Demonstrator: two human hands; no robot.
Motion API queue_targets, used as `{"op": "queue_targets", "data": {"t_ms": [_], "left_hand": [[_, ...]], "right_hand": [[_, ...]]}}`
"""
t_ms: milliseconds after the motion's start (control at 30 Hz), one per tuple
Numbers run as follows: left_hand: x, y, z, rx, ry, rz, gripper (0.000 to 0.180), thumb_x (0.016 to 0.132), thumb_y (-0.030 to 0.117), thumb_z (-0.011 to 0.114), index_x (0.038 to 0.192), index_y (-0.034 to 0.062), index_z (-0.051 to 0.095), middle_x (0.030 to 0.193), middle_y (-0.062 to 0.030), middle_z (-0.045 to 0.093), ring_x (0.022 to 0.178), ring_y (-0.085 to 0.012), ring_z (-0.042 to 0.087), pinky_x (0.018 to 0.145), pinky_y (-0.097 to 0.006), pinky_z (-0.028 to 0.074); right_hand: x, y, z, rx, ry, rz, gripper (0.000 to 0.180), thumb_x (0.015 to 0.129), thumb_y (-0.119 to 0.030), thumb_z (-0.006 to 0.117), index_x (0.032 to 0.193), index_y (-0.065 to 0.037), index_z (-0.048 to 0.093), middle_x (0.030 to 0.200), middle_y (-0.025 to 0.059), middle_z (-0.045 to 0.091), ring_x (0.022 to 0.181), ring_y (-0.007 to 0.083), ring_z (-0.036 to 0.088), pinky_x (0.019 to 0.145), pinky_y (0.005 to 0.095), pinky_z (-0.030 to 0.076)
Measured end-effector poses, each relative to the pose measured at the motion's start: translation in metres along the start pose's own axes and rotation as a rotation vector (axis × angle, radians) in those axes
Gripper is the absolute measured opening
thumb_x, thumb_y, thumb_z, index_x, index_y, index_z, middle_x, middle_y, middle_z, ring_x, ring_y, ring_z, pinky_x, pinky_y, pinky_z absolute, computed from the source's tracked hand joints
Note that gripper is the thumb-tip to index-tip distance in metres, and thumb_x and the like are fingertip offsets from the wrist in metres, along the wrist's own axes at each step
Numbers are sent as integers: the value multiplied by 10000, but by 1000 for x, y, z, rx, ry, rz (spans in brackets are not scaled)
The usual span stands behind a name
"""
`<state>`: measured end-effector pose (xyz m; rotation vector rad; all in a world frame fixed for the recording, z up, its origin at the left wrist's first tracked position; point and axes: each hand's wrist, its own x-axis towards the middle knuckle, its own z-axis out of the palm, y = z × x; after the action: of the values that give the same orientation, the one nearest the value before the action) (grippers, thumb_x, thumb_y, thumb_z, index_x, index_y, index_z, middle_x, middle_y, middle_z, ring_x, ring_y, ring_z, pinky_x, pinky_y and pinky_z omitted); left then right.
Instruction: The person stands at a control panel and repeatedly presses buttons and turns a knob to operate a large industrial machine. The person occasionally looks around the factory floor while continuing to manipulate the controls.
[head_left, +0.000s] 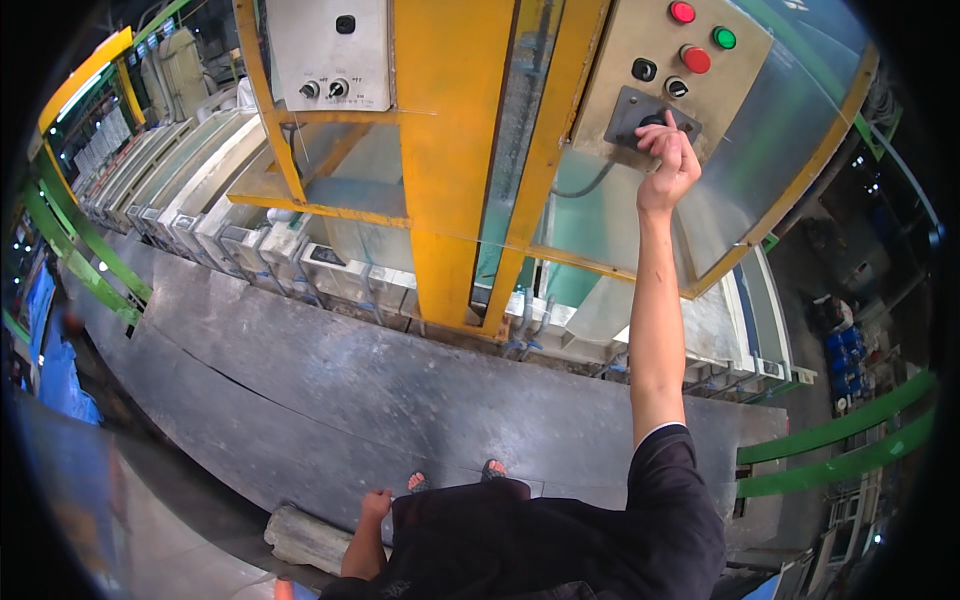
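Observation:
My right arm is stretched up to a beige control box [620, 60]. On a grey plate [625, 115] low on that box, my right hand [668, 165] has its fingers curled round a black joystick knob [655, 119], mostly hidden behind them. Above it are a black rotary switch [677, 88], another black switch [644, 69], a large red button [695, 59], a red lamp [682, 12] and a green lamp [724, 38]. My left hand [376, 504] hangs low beside my body, fingers curled in, with nothing visible in it.
A yellow steel frame [450, 150] stands before me, carrying a second panel [330, 50] with switches. Behind it runs a row of pale tanks [215, 170] with pipes and valves. Green rails [840, 460] flank the grey walkway [300, 370] where I stand.

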<state>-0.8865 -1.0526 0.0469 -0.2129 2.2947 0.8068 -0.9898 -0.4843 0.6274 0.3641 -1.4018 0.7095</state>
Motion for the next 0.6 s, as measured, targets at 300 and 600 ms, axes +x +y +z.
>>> {"op": "queue_targets", "data": {"t_ms": [300, 600], "left_hand": [[-26, 11, 74, 23, -25, -75, 448, 727, 440, 558, 980, 78, 633, 961, -166, 614, 960, -320, 567, 822, -360, 439], [-43, 36, 122, 30, 4, -133, 509, 731, 495, 540, 1049, 103, 606, 1027, -156, 596, 1002, -303, 549, 851, -367, 425]], "right_hand": [[3, 10, 7, -460, -79, -307, 228, 779, -55, 559, 562, -19, 501, 499, 74, 476, 477, 196, 476, 571, 283, 397], [3, 22, 23, -577, -55, -393, 287, 744, -111, 608, 519, -78, 432, 481, 51, 422, 454, 217, 439, 534, 293, 349]]}}
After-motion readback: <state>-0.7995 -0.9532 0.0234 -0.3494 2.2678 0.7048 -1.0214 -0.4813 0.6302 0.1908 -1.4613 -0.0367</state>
